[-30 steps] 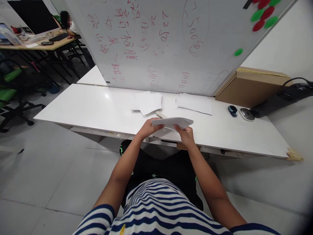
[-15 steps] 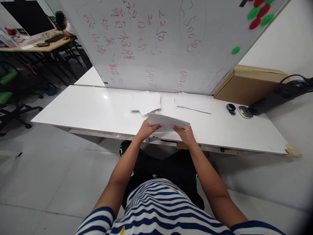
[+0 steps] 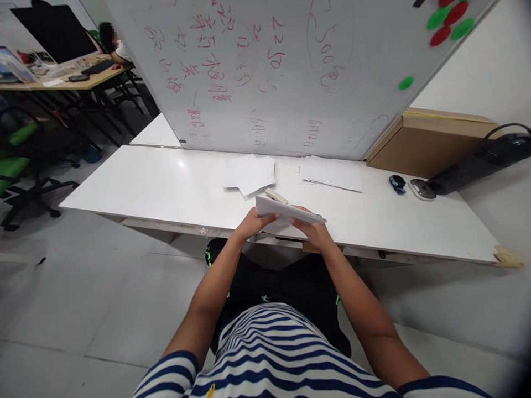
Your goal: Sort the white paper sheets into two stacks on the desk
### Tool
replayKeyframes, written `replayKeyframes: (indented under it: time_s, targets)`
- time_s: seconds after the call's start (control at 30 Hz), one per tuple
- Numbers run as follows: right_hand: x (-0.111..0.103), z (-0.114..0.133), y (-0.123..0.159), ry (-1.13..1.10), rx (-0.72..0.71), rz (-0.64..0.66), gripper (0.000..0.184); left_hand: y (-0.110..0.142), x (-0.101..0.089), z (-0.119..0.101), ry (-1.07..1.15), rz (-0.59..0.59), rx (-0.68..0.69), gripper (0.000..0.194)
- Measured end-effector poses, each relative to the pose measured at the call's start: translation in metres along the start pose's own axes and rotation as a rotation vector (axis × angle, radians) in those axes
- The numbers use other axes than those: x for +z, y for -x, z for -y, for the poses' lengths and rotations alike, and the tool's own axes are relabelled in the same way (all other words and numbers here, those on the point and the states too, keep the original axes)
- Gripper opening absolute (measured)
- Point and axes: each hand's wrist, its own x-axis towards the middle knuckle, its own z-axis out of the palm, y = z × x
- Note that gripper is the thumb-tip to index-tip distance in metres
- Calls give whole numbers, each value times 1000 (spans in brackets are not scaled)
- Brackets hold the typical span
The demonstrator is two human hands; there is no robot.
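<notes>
Evidently steadied at both ends: white paper gripped over the desk

The left end is pinched by the left hand, the right end by the right hand, with both thumbs laid on the near face. The paper is held tilted above the front edge; by this double grip, sagging of so limp a material is presumably limited. Sheet count cannot be told.

Just beyond, a pale, slim, bar-shaped item is noted on the smooth, glossy desktop. Farther back, a fanned, uneven paper pile and a more squarely laid pile are set apart, probably so that mixing is avoided. Behind them, a glossy whiteboard is stood on the desk, marked in red. By its right edge, a brown, flat-sided cardboard box is placed upright.
</notes>
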Motion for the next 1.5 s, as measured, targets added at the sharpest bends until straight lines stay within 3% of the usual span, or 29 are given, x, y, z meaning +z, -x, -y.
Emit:
replayKeyframes:
  time_s: [0.1,0.23,0.47,0.53,0.63,0.73,0.83,0.9,0.97,1.1,1.23,1.5]
  targets:
    - [2,-6,-1,-130,21,-28,40,-1,3,1,-65,2,52,38]
    - [5,-15,-1,-266,102,-161,46,-2,8,3,-73,-14,92,35]
    - [7,-1,-4,-198,142,-150,50,4,15,2,-28,-80,55,39]
    - [7,3,-5,-134,212,-118,52,8,16,1,3,-150,-5,40]
    - [5,8,-4,-12,293,45,52,20,20,3,170,-348,-56,43]
    - [2,8,-8,57,202,218,57,42,27,15,507,-598,-81,47]
    - [-1,1,-26,124,143,135,55,69,36,38,779,-715,-260,41]
    - [-2,-4,-44,300,142,-8,55,86,43,55,859,-738,-401,39]
    - [1,-8,-65,559,138,-63,60,98,49,69,911,-746,-514,37]
    - [14,-7,-101,870,225,160,78,105,61,75,971,-718,-557,37]
    - [33,-8,-118,705,429,260,92,100,72,65,984,-656,-492,40]
    - [58,-11,-123,485,506,107,84,95,87,56,1028,-542,-445,41]
